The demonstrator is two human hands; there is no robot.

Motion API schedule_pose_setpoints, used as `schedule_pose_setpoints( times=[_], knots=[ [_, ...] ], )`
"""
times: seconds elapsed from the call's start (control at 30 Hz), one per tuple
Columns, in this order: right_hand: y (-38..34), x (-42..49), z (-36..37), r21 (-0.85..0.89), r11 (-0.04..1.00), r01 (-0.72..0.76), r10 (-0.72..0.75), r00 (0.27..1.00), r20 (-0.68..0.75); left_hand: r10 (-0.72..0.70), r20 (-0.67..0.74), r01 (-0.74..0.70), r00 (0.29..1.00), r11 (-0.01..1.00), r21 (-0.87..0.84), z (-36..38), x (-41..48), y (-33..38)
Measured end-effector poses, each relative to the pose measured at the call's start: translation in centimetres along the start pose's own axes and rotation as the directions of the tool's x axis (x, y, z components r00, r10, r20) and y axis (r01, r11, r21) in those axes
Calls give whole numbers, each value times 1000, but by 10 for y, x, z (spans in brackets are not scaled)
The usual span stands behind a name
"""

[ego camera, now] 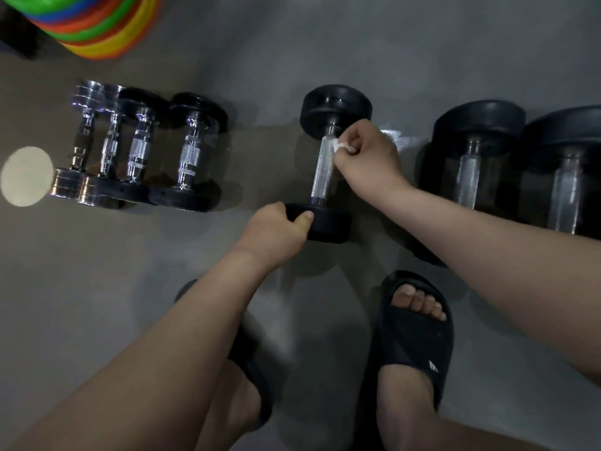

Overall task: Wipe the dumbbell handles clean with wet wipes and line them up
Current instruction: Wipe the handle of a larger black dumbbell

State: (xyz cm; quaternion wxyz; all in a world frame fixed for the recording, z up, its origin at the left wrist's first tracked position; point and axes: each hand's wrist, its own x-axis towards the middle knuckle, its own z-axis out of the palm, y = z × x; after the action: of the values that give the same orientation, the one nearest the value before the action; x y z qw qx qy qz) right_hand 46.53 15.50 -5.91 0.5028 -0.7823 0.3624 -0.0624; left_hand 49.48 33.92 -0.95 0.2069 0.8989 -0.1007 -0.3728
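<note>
On floor [292, 43], dumbbell [325, 164] lying, axis near-far

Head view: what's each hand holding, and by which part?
Left hand grips the black dumbbell by its near weight's rim. Right hand pinches a bunched wet wipe against the handle's far end.

Black-ended dumbbell [336, 105], flat; crumpled white wipe [343, 146] against its handle [323, 177]

**Rubber, Steel and Chrome**

At centre, the black round-headed dumbbell [323, 170] has matt, rubbery heads and a shiny knurled metal handle. At 9 o'clock, the chrome dumbbells [110, 144] gleam mirror-bright. The crumpled white wet wipe [340, 145] looks soft. The grey floor [325, 43] is smooth and faintly glossy.
</note>
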Motion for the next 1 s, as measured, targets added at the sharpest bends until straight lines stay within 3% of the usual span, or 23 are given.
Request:
schedule_pose_setpoints(
  times=[0.13, 0.37, 0.57, 0.73, 0.9, 1.0],
  knots=[
    [-1, 0, -1, 99, 995, -8, 11, 1000, -22, 28, 31, -30, 999, 997, 69, 1, 1, -1],
    [7, -5, 6, -63, 995, 71, -69, 997, 33, -3, 39, 1, 999, 999, 52, -5, 6, -3],
    [14, -14, 5, -175, 959, 224, -197, 967, 160, 0, 34, 0, 999, 1000, 18, -6, 12, -12],
    [16, -11, 9, -230, 873, 431, -396, 900, 185, 13, 49, -13, 999, 1000, 3, -6, 15, -18],
    [2, 17, 16, -435, 796, 420, -401, 905, 142, 43, 50, -44, 998, 999, 22, -6, 20, -23],
    [13, 3, 19, -413, 720, 558, -538, 824, 175, 37, 69, -38, 997, 999, 22, -7, 21, -22]
  ],
)
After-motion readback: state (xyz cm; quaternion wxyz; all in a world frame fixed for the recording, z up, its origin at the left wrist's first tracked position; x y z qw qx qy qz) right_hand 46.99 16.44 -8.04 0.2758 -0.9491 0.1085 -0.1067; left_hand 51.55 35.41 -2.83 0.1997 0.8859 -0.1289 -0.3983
